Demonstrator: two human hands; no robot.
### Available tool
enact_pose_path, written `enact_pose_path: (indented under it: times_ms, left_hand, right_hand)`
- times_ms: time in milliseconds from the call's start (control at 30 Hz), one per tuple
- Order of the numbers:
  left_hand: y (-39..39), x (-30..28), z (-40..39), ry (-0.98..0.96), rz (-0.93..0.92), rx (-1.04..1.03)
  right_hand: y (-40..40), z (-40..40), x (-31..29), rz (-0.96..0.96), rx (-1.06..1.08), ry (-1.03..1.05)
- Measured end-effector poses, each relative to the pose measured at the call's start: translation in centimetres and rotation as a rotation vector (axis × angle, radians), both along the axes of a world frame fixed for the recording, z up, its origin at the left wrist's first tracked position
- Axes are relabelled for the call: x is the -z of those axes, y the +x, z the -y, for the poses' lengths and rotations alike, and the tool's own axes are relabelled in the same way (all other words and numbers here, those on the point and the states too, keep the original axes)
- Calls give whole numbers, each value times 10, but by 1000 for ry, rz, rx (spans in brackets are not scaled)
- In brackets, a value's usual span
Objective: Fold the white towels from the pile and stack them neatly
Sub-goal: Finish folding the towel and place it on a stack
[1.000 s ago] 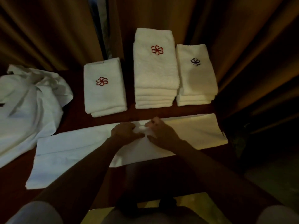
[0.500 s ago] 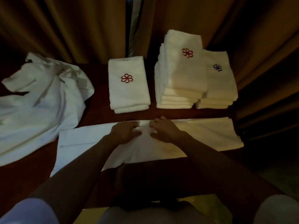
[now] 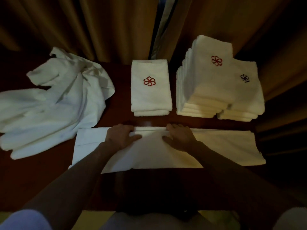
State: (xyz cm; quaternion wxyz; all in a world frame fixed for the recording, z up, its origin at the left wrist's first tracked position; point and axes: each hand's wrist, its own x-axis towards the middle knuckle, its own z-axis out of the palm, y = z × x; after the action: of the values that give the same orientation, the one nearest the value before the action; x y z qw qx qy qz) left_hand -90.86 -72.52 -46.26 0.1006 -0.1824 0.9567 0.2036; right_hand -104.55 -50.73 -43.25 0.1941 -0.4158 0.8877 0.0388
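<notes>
at the table's near edge the towel [image 3: 216, 146] lies spread as a long strip, left to right, its front hem close to the table [image 3: 54, 171] lip. left hand [image 3: 120, 136] and right hand [image 3: 180, 136] sit on its middle, apart, fingers curled over the far edge and thumbs on top; looks like both pinch a fold of cloth there, though the dim light makes the grip hard to confirm. judged: soft, light, limp terry, will sag and slide on the polished wood, not fragile; best taken at corners or along the hem so the layers stay aligned. behind it, well apart: small stack [image 3: 151, 90] with a red logo, tall stack [image 3: 206, 80] touching a lower stack [image 3: 245, 93] with a dark logo. unfolded pile [image 3: 49, 105] at far left, just beside the towel's left end. curtain [image 3: 99, 27] behind.
</notes>
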Motion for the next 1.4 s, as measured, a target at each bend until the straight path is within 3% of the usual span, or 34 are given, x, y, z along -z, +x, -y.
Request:
enact_pose_path:
  times_ms: [133,233,433,500,667,800,967,1133,1300,1400]
  left_hand:
    - [-5,-2,-7,21,15,-6]
    - [3,-5,6,93,77,29]
    - [44,-11,60,117,206,-26]
    - [57,-11,71,105,142,-53]
    - [84,3,80,168,-230,-139]
    - [88,-5,95,119,-121,-173]
    - [98,-3,111,218,-241,-395]
    - [97,-4,111,323,-279,-443]
    - [95,1,102,188,-258,-464]
    - [96,5,99,87,-190,-478]
  right_hand:
    - [21,39,-2,64,-137,-104]
    - [30,51,3,52,-116,-149]
    - [23,41,3,99,-169,-86]
    - [21,44,4,118,-152,-74]
    - [16,55,4,167,-137,-48]
    - [18,54,6,185,-122,-56]
    - [21,53,10,151,-70,-52]
    - [20,54,12,122,-71,-41]
    - [25,41,13,121,-28,-155]
    - [32,39,21,-15,35,-121]
